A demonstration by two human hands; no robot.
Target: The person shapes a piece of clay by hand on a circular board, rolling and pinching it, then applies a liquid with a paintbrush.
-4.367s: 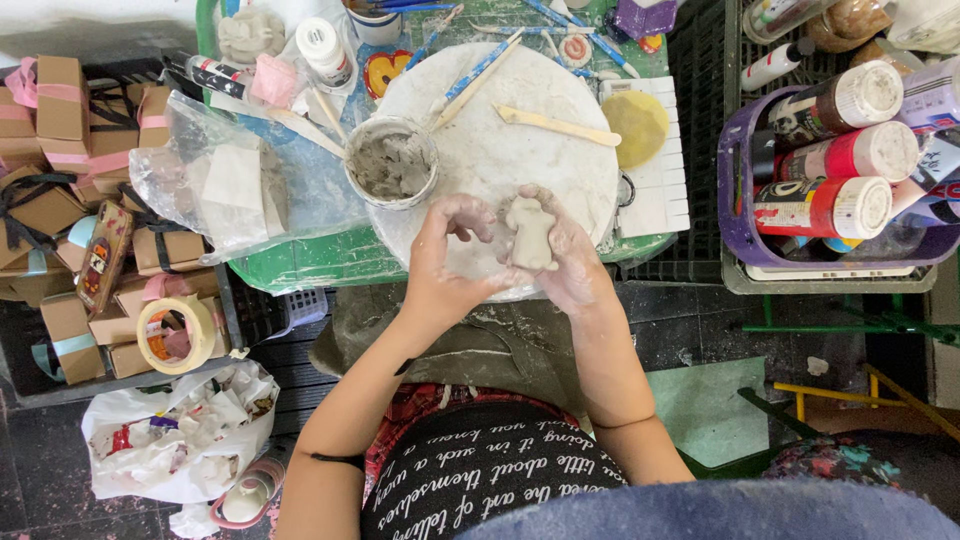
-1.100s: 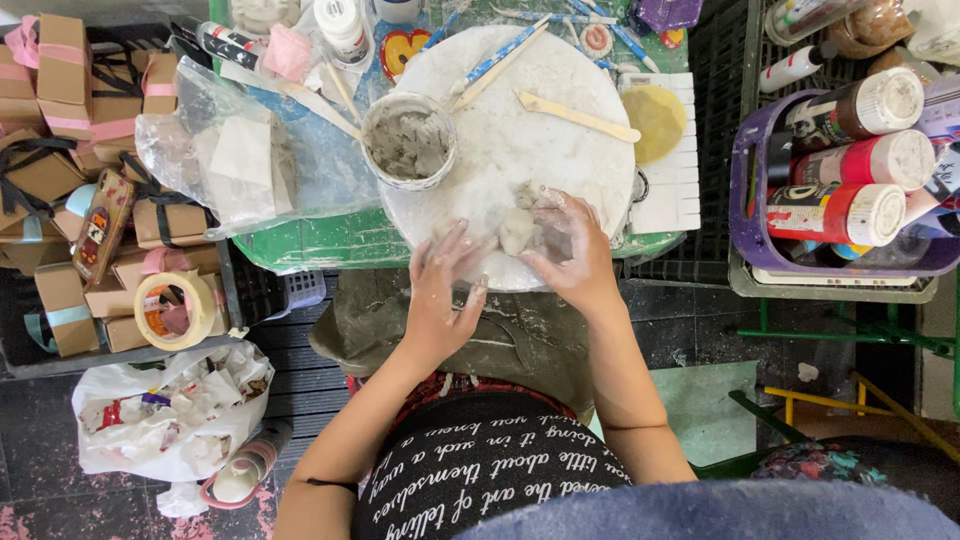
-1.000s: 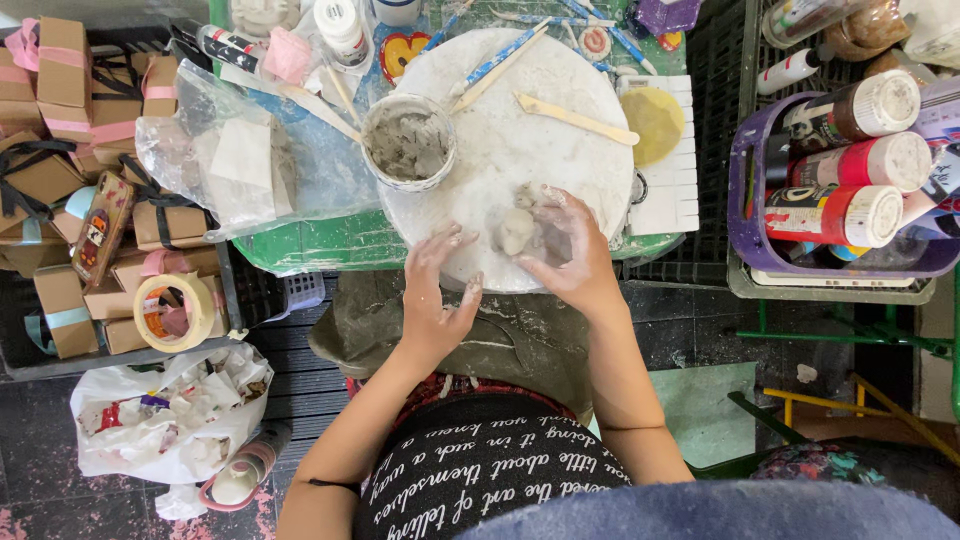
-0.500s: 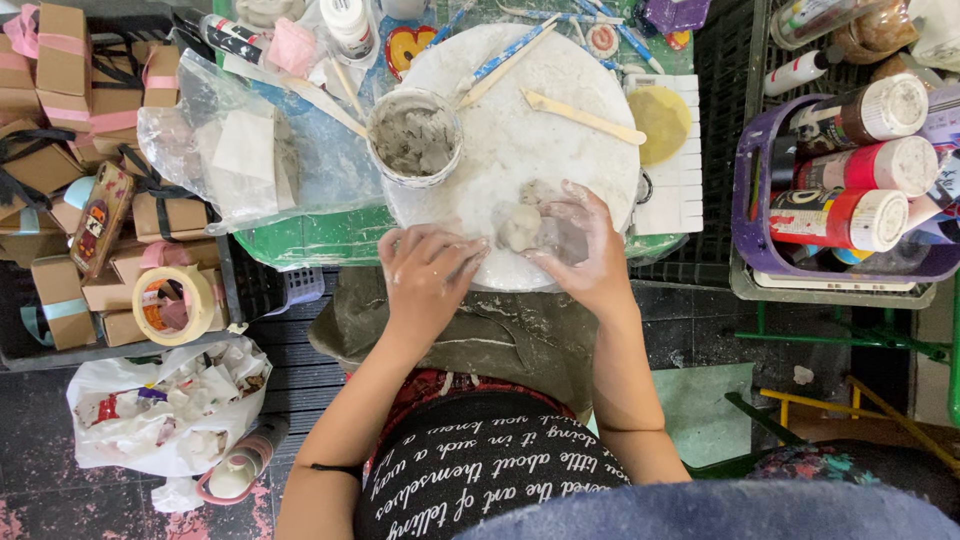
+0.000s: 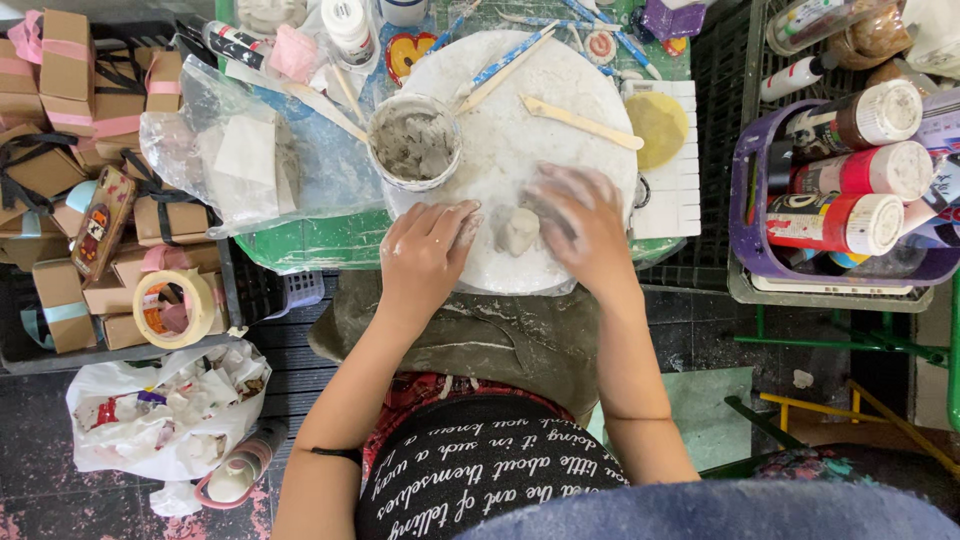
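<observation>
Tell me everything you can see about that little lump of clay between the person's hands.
The clay lump is a small, pale grey piece with a rounded, slightly blocky shape and a dull, damp-looking surface. It rests on the white round board, near its edge closest to the person. The right hand lies over its right side, fingers spread and smeared with clay. The left hand sits just to its left, fingertips close; whether they touch it cannot be told. Finer detail is not clear.

Dark tiled floor [image 5: 40,470] under green-legged stand [image 5: 850,350]
</observation>
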